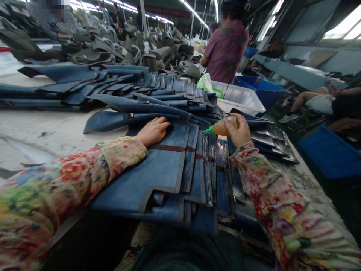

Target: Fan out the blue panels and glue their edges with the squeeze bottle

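Observation:
A fanned stack of blue leather pieces (166,165) with grey edges and a brown strap lies in front of me on the worktable. My left hand (153,131) rests palm down on the top piece, fingers curled against its far edge. My right hand (239,131) grips a small glue bottle (222,127) of amber liquid. The bottle's green nozzle points left, just above the overlapped edges of the stack. Both my sleeves are floral.
More blue pieces (118,88) lie fanned across the table behind. Grey-green goods (118,49) are piled beyond them. A white tub (239,98) and blue bins (329,152) stand at the right. A person in a purple top (225,51) stands at the back.

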Available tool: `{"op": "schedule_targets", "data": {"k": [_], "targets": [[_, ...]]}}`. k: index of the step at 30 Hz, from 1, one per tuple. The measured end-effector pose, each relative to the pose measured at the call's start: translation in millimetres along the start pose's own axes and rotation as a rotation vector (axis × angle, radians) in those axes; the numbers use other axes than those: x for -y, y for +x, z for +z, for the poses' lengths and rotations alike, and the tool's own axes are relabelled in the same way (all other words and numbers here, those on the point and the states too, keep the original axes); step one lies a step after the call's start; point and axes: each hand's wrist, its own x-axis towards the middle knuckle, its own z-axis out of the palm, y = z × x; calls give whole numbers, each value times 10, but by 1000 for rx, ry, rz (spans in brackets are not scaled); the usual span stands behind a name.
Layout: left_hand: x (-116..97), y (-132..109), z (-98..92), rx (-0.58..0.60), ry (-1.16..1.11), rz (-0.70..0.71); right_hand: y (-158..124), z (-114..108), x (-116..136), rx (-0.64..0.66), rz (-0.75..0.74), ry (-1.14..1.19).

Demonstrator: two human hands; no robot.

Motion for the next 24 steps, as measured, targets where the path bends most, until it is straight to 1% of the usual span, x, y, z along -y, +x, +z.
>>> {"op": "schedule_targets", "data": {"k": [3, 5, 8, 10, 14, 16, 18, 21, 24], "targets": [[18, -3, 17, -2, -8, 6, 24, 23, -1, -10, 0, -3], [15, 0, 17, 2, -11, 3, 26, 6, 17, 6, 14, 3], [-10, 9, -7, 9, -5, -4, -16, -77, 60, 52, 26, 6], [-30, 14, -29, 15, 1, -5, -75, -157, 84, 108, 52, 6], [-40, 11, -49, 20, 2, -7, -213, -288, 103, 257, 230, 106], [-30, 8, -39, 12, -1, -2, -252, -309, 104, 298, 304, 168], [-17, 7, -26, -1, -4, 6, -262, -301, 112, 278, 306, 180], [-12, 10, -20, -9, 0, 11, -254, -277, 147, 196, 225, 132], [-22, 13, -30, 0, 9, 2, -273, -295, 184, 211, 193, 106]]}}
